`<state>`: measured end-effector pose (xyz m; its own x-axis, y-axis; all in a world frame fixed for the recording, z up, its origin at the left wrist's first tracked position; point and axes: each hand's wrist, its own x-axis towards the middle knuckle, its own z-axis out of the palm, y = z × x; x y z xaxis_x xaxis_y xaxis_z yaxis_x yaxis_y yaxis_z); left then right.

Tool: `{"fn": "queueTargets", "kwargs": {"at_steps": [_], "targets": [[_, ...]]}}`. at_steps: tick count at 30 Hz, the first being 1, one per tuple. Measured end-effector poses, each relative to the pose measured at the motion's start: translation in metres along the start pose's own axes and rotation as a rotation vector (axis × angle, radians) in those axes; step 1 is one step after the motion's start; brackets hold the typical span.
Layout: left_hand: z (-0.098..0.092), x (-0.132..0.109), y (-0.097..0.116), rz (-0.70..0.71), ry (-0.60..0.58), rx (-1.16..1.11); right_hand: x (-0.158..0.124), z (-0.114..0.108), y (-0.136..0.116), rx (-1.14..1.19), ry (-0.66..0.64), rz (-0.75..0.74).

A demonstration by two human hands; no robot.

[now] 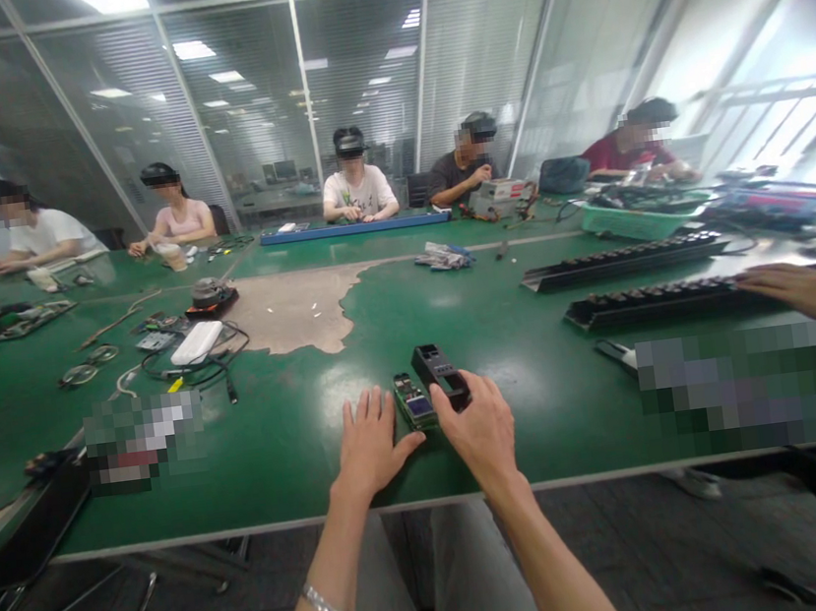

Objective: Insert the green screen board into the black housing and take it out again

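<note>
My right hand grips a black plastic housing with a rectangular window in it, its thumb and fingers around the near end. Just left of the housing lies a small green circuit board with a dark blue screen. My left hand rests flat on the green table beside the board, fingers spread and holding nothing. Its thumb points toward the board's near end; whether they touch I cannot tell. The housing's near end is partly hidden by my right fingers.
A white power bank-like box with black cables lies left. Long black metal rails are at right, a co-worker's hand on the nearer one. Beyond stand a green basket and a blue bar. Several people sit across the table.
</note>
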<state>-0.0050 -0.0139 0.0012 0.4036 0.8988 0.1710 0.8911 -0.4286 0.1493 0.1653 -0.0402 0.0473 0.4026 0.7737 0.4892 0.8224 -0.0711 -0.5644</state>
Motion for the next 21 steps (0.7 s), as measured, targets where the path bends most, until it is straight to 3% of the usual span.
{"fn": "queueTargets", "kwargs": {"at_steps": [7, 21], "targets": [[0.002, 0.0, 0.0, 0.008, 0.005, -0.003, -0.008, 0.001, 0.031, -0.19, -0.037, 0.076], [-0.001, -0.001, 0.0, 0.004, 0.018, -0.016, -0.015, 0.01, 0.039, -0.258, -0.099, 0.116]]}}
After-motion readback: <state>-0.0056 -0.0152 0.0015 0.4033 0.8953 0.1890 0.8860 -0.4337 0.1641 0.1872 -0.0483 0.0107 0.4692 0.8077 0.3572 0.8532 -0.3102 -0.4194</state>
